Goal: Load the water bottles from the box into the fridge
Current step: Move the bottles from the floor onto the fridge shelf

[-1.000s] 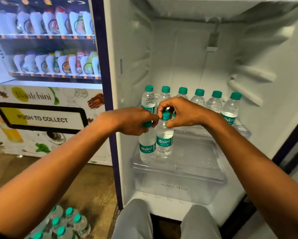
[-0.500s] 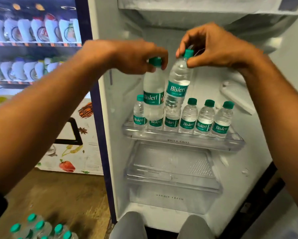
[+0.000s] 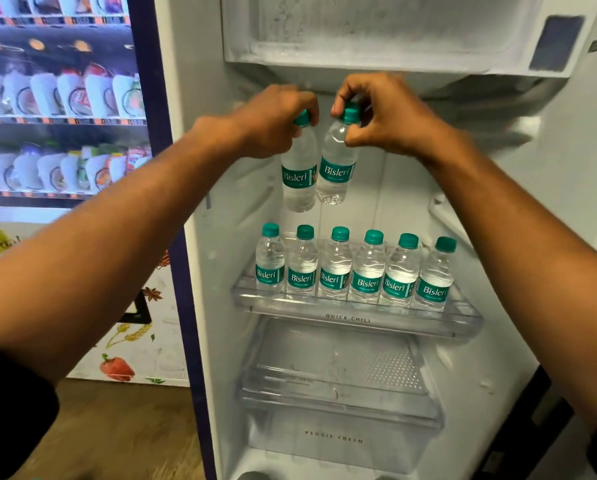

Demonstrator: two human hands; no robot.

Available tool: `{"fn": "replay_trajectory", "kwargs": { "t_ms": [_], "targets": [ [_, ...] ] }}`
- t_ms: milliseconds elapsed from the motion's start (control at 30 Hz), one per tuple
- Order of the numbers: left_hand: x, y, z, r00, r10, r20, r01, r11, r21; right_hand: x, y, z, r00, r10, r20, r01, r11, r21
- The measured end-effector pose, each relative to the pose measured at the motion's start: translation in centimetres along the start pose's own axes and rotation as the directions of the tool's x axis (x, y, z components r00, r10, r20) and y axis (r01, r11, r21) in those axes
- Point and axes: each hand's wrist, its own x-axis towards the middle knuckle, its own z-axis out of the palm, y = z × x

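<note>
Two Bisleri water bottles in transit: left-hand bottle (image 3: 299,174) pinched at its green cap by the left hand (image 3: 273,124), right-hand bottle (image 3: 335,168) likewise by the right hand (image 3: 380,116); both hang inside the fridge (image 3: 214,202), above the shelf.

Loaded: row of six Bisleri bottles (image 3: 356,271) upright on the clear shelf (image 3: 359,322), marked "QUICK CHILL".

Unfilled: crisper drawer (image 3: 338,441), marked "VEGGIE FRESH".

Box: not in view; remainder cannot be judged.

Adjacent: vending machine (image 3: 58,133).
</note>
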Motion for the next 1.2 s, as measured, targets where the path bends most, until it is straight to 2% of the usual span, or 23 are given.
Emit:
{"fn": "replay_trajectory", "kwargs": {
  "t_ms": [200,433,667,867,1200],
  "targets": [
    [0.4,-1.0,3.3,0.997,-0.069,0.034,0.069,0.997,0.021,0.8,2.7,3.9,0.996,0.047,0.078,-0.049,0.999,0.019],
    [0.0,-2.7,7.1,0.983,-0.078,0.165,0.072,0.997,0.039,0.8,4.6,8.2,0.958,0.101,0.268,-0.127,0.989,0.080],
    [-0.5,-4.1,9.8,0.937,-0.098,0.335,0.088,0.995,0.046,0.7,5.1,11.3,0.906,0.091,0.413,-0.116,0.993,0.035],
    [-1.3,-4.7,11.0,0.892,-0.111,0.437,0.102,0.994,0.045,0.4,4.9,13.3,0.873,0.090,0.480,-0.097,0.995,-0.009],
    [-1.2,-4.8,12.8,0.842,-0.134,0.523,0.146,0.989,0.019,0.1,5.8,15.0,0.837,0.123,0.533,-0.131,0.991,-0.023]
  ]
}}
